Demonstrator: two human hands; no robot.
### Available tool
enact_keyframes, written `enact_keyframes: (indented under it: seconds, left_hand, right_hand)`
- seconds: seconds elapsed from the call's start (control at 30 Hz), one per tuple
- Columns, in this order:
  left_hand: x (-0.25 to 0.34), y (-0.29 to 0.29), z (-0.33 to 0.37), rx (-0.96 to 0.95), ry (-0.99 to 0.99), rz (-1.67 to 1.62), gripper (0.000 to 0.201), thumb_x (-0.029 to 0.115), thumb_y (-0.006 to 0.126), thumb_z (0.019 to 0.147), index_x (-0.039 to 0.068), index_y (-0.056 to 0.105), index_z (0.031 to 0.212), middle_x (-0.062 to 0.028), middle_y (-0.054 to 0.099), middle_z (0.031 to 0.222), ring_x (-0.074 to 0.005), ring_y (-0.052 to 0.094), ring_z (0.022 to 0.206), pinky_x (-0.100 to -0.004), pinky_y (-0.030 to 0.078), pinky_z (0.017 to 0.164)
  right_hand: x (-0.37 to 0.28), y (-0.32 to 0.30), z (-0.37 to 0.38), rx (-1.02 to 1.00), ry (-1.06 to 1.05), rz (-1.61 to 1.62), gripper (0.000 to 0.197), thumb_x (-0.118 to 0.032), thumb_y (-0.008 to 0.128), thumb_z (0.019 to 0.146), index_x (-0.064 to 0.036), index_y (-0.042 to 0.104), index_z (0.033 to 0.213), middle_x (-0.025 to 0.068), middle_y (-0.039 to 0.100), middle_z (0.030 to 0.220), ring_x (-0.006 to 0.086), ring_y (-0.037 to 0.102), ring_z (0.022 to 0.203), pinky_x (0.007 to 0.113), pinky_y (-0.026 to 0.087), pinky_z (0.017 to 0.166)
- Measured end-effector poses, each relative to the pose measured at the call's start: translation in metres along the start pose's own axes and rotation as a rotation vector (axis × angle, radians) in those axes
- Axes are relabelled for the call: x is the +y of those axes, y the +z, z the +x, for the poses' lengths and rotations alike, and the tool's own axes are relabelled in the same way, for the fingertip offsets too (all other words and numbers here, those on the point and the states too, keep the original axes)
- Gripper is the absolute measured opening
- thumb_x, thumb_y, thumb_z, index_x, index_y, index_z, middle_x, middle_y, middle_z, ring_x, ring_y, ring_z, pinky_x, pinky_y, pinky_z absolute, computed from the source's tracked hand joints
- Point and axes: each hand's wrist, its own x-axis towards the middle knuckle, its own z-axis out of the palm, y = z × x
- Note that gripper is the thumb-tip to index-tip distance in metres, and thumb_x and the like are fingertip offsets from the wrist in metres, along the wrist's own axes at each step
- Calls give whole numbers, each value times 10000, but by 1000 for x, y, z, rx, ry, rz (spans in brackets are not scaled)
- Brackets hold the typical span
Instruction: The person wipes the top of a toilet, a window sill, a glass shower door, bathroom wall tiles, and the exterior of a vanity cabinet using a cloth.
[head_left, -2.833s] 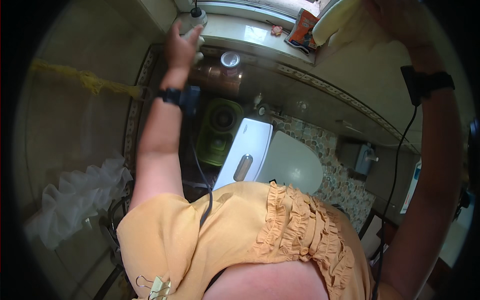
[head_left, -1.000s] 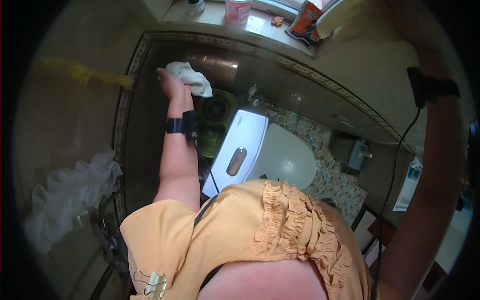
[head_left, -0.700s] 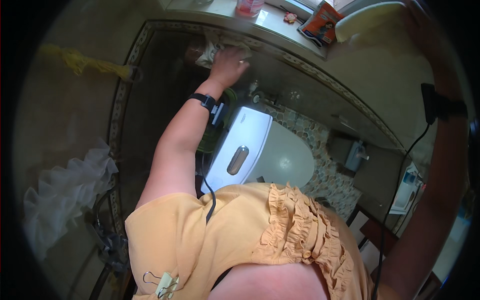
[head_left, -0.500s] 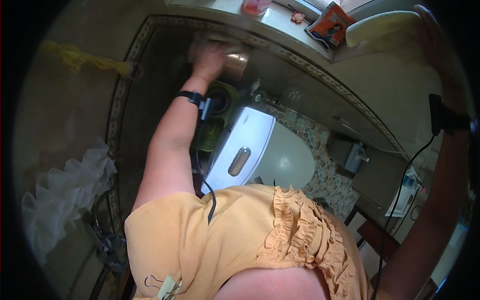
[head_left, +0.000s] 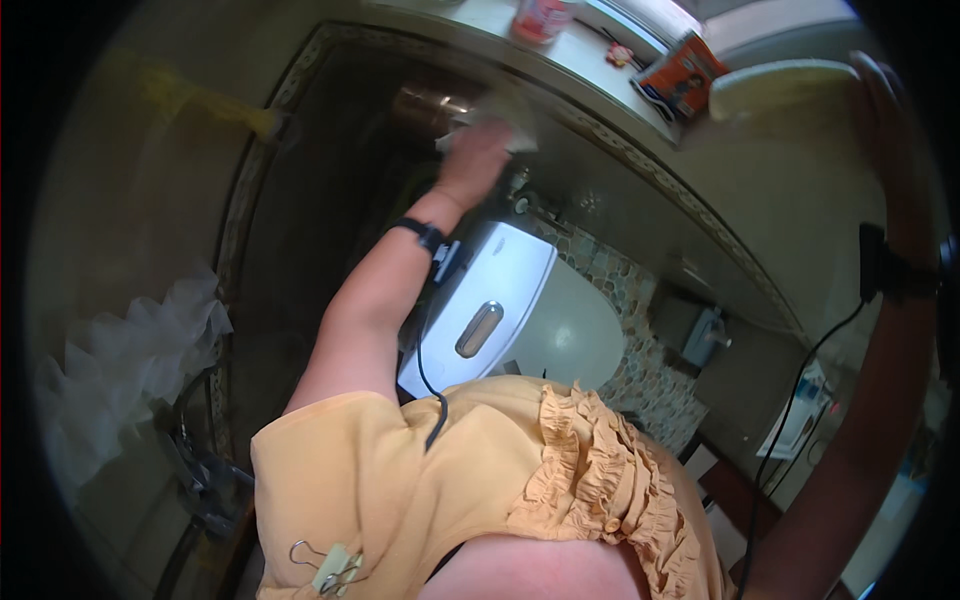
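Up at the dark tiled wall, my left hand (head_left: pixel 478 158), blurred by motion, is closed on a pale cloth (head_left: pixel 515 135) pressed near the wall. Left of it, a copper-coloured shine (head_left: pixel 430 105) shows; whether it is an object or a reflection is unclear. At the far upper right, my right hand (head_left: pixel 882 120) lies in shadow with its fingers stretched out. It meets the right end of a pale yellow curved thing (head_left: pixel 782 86), whose kind I cannot make out. Below my left hand stands the white toilet tank (head_left: pixel 492 285) with its flush panel.
On the sill (head_left: pixel 475 18) are a pink container (head_left: pixel 541 20), a small pink figure (head_left: pixel 618 54) and an orange packet (head_left: pixel 685 80). The toilet lid (head_left: pixel 572 325) is down. A valve (head_left: pixel 521 203) sticks out of the wall. White ruffled fabric (head_left: pixel 140 350) hangs left. A black cable (head_left: pixel 800 390) hangs along my right arm.
My left hand has swept right and downward with the cloth, past the copper-coloured shine. The view has shifted slightly. My right hand keeps its place beside the yellow thing.
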Motion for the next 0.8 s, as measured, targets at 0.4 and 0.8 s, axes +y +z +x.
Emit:
enact_keyframes:
  seconds: [0.4, 0.8]
  left_hand:
    - [-65, 4, 27, 246, -388, 381, 222, 175, 538, 838, 79, 659, 998, -120, 637, 1039, -312, 582, 1007, -468, 440, 838]
    - [-92, -10, 30, 252, -266, 325, 132, 91, 538, 825, 69, 667, 835, -160, 634, 925, -364, 586, 884, -475, 459, 831]
  right_hand:
    - [-12, -39, 18, -110, 31, -85, 208, -251, 577, 977, -127, 636, 1134, 33, 670, 1004, 193, 663, 916, 278, 546, 755]
    - [-18, -36, 15, -77, 124, 15, 220, -257, 549, 991, -119, 617, 1149, 48, 657, 1005, 236, 662, 889, 302, 546, 727]
